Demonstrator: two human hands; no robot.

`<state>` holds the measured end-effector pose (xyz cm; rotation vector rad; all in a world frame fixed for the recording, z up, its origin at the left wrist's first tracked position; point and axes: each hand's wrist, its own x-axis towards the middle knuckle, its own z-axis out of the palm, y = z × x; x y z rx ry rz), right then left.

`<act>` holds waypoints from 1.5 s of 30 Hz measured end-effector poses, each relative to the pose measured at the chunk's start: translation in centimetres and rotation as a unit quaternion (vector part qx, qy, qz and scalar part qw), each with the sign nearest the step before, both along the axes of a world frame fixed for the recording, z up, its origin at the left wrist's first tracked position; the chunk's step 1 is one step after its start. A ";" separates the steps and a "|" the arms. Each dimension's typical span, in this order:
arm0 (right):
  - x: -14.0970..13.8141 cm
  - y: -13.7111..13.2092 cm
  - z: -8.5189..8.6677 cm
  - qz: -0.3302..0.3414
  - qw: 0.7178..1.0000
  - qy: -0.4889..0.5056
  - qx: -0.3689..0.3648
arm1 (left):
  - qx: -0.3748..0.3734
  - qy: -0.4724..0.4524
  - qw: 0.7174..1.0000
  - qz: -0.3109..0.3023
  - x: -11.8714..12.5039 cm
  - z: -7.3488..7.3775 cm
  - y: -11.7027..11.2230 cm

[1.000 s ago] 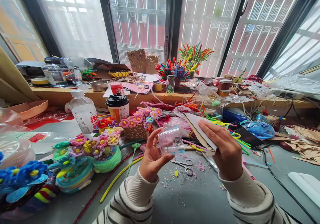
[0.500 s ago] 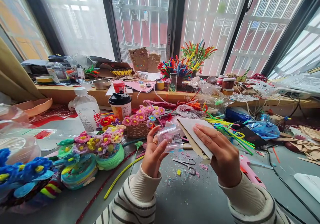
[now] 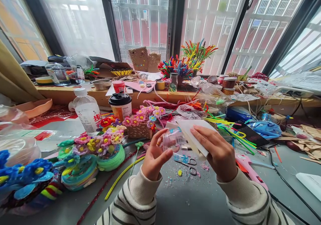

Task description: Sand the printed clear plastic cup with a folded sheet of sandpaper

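Note:
My left hand (image 3: 154,156) curls its fingers and thumb round a clear plastic cup (image 3: 170,140) with a barcode and blue print on it. A blue-printed clear piece (image 3: 182,158) shows below the cup; whether it joins the cup I cannot tell. My right hand (image 3: 219,151) grips a white card (image 3: 192,133), with beige layers beneath it, right beside the cup. The card hides part of the cup's right side. On the table under my hands lie scissors (image 3: 190,166), a small yellow piece (image 3: 180,173) and scattered glitter bits.
Pipe-cleaner flowers in pots (image 3: 110,158) crowd the left, near a water bottle (image 3: 87,111) and a lidded drink cup (image 3: 120,106). A pink glue gun (image 3: 250,171) and black cable (image 3: 288,181) lie right. Green and yellow pipe cleaners (image 3: 238,134) sit behind my right hand.
My right hand and the card have shifted slightly left and closer to me. The plastic cup has moved a little to the right, and blue print now shows lower, over the scissors.

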<state>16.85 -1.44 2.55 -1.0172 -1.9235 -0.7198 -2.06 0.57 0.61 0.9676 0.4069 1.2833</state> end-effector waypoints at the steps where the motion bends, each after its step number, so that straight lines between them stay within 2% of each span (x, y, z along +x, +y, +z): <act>1: 0.3 0.2 0.0 -0.021 1.000 0.006 0.001 | 0.014 -0.001 1.000 -0.004 0.0 0.0 0.0; 4: 0.7 0.0 0.1 -0.043 0.998 0.039 0.021 | 0.024 0.000 1.000 0.000 0.0 -0.1 0.0; 7: 0.1 -0.8 0.4 0.022 0.998 0.047 0.039 | 0.025 0.002 1.000 0.003 0.0 -0.2 -0.1; 9: -0.4 -1.1 0.4 0.048 0.998 0.038 0.027 | 0.038 0.006 0.999 -0.020 0.0 -0.3 -0.4; 11: -0.8 -1.2 0.3 0.023 0.998 0.052 0.005 | 0.056 0.014 0.998 -0.040 0.0 -0.2 -0.6; 13: -0.8 -1.2 0.2 -0.006 0.996 0.093 0.007 | 0.056 0.012 0.998 -0.026 0.0 -0.2 -0.7; 15: -0.9 -1.2 0.2 0.014 0.994 0.105 0.027 | 0.047 -0.007 0.999 0.002 0.0 -0.2 -0.6; 17: -1.0 -1.2 0.1 0.039 0.996 0.077 0.031 | 0.046 -0.020 0.999 0.002 0.0 -0.2 -0.6; 20: -1.1 -1.3 0.3 0.008 0.999 0.046 -0.005 | 0.059 -0.004 0.998 -0.020 0.1 -0.2 -0.7; 22: -1.2 -1.6 0.6 -0.019 0.997 0.075 0.002 | 0.064 -0.004 0.998 0.001 0.1 -0.2 -0.8; 24: -1.4 -2.0 0.8 0.005 0.996 0.088 0.027 | 0.066 -0.016 0.998 0.016 0.1 -0.2 -0.9; 27: -1.5 -2.1 0.7 0.044 0.997 0.058 0.012 | 0.063 -0.022 0.998 -0.021 0.0 -0.3 -0.8; 30: -1.6 -1.8 0.6 0.014 0.998 0.065 0.000 | 0.064 -0.028 0.997 -0.039 -0.2 -0.5 -0.5; 32: -1.5 -1.7 0.5 0.026 0.997 0.074 0.020 | 0.077 -0.035 0.995 -0.044 -0.2 -0.6 -0.3; 34: -1.4 -1.5 0.5 0.046 0.997 0.057 0.023 | 0.084 -0.035 0.993 -0.079 -0.3 -0.7 -0.2; 37: -0.9 -1.1 0.5 0.020 0.999 0.048 0.008 | 0.061 -0.039 0.990 -0.117 -0.5 -0.5 -0.3; 40: -0.2 -0.8 0.6 -0.005 0.997 0.075 0.024 | 0.031 -0.059 0.990 -0.120 -0.5 -0.3 -0.2; 45: -0.3 -1.3 1.1 0.007 0.997 0.074 0.014 | 0.002 -0.084 0.990 -0.111 -0.6 -0.3 0.2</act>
